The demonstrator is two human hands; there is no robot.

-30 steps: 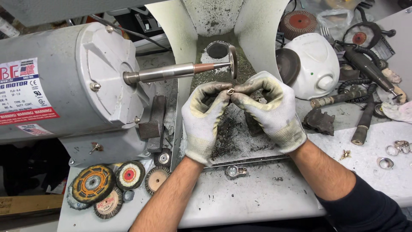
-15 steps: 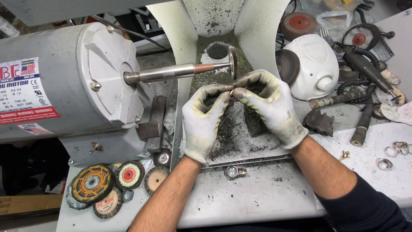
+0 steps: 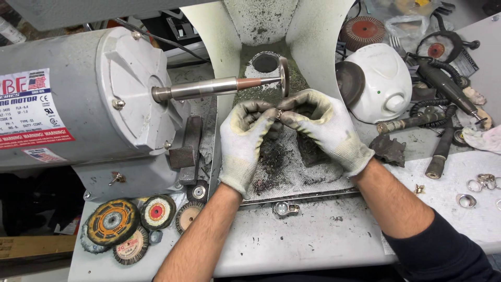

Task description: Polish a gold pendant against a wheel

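Change: both hands have risen a little toward the spinning wheel [image 3: 284, 76] since a second ago
Left hand [image 3: 244, 137]: gloved fingers pinched shut on the small ring [image 3: 279, 114]
Right hand [image 3: 324, 127]: gloved fingers closed on the same ring from the other side
Ring: held between both hands, just below the wheel, over the dusty tray [image 3: 292, 172]
Motor [image 3: 78, 99]: grey, left on the table [image 3: 313, 235]
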